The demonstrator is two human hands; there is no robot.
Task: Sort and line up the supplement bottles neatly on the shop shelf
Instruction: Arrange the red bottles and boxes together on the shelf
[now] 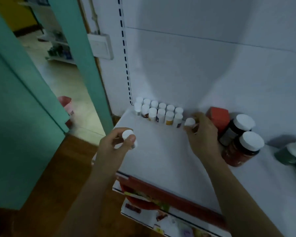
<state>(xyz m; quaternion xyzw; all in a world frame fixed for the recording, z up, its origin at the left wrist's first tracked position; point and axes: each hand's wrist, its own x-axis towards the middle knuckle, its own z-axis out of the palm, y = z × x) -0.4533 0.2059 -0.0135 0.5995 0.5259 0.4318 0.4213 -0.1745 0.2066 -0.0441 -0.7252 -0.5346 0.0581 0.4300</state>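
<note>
Several small white-capped supplement bottles (158, 111) stand in two rows at the back left of the white shelf (162, 156). My right hand (203, 134) grips another small white-capped bottle (189, 121) at the right end of the front row. My left hand (116, 144) holds small white-capped bottles (127, 135) above the shelf's left front edge. Two large dark bottles with white lids (243, 139) stand just right of my right hand.
A red box (218, 117) stands behind the large bottles. More dark bottles (294, 153) lie at the far right. A lower shelf with printed boxes (152, 207) sticks out beneath. Left of the shelf are a teal door frame (85, 65) and a wooden floor.
</note>
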